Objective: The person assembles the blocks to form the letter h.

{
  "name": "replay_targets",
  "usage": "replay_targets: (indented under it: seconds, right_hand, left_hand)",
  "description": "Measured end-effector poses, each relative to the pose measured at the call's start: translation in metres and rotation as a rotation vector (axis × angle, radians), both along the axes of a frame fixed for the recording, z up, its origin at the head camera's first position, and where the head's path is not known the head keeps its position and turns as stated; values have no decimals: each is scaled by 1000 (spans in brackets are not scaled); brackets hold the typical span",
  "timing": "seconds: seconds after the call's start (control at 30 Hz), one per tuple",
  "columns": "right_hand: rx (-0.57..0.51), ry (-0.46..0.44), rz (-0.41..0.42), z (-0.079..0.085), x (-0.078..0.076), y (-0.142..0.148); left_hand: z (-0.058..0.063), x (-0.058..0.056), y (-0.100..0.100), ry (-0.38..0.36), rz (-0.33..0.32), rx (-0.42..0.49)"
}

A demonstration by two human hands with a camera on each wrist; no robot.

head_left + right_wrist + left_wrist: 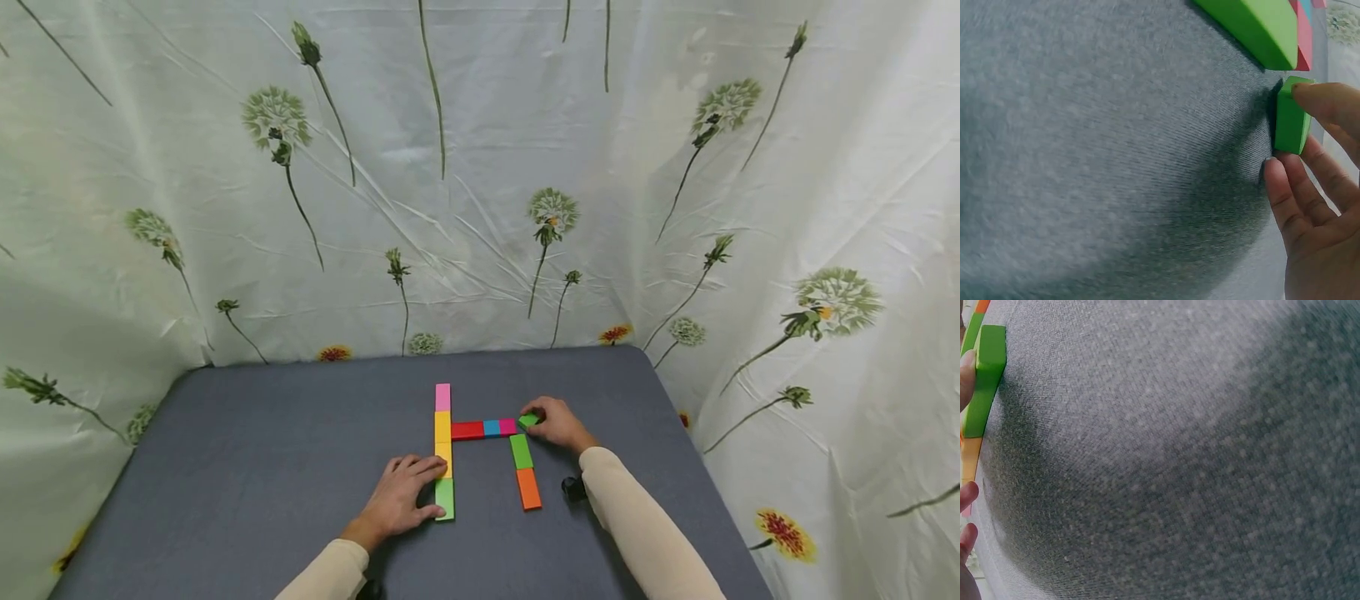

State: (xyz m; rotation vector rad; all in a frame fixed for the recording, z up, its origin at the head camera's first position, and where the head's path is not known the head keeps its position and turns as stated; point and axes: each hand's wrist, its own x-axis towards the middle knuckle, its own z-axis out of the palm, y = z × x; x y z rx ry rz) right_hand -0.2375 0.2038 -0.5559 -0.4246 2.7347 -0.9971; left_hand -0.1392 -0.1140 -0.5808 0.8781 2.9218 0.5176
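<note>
My left hand (405,496) lies spread beside a left column of blocks, its thumb at the light green block (445,500) and its fingertips on the lower yellow block (444,454). In the left wrist view, the thumb touches the side of that green block (991,381). Another yellow block (442,425) and a pink block (442,397) continue the column away from me. My right hand (558,423) pinches a small green block (1292,119) between thumb and fingers, close to the table. It is near the far end of a longer green block (521,451).
A red block (467,431), a blue block (491,428) and a magenta block (507,427) form a row rightward from the column. An orange block (528,489) adjoins the longer green one. Flowered curtains (480,208) surround the dark grey table (262,450).
</note>
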Motion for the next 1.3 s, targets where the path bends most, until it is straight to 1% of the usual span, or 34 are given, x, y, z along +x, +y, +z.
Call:
replay_targets:
  seconds: [0.17,0.27,0.37,0.57,0.73,1.03,1.2,1.3]
  right_hand:
    - [-63,-4,-70,-4,5,0]
    - [-78,-1,-108,-7,6,-1]
    - [-100,0,-127,-9,7,-2]
    - [-130,19,-132,-13,8,-3]
    - [-142,41,-126,-12,10,-4]
    - [-156,20,-175,-15,10,-6]
    - [-185,38,-177,-15,13,-5]
    - [-218,71,-183,-12,18,-2]
  left_hand:
    - [0,0,0,0,2,-9]
    - [0,0,0,4,1,-11]
    - [0,0,0,-3,0,-13]
    - [1,0,0,-24,4,-10]
    - [1,0,0,-25,7,-2]
    - [1,1,0,-22,3,5]
    - [1,0,0,-13,3,-1]
    - [0,0,0,-8,2,-4]
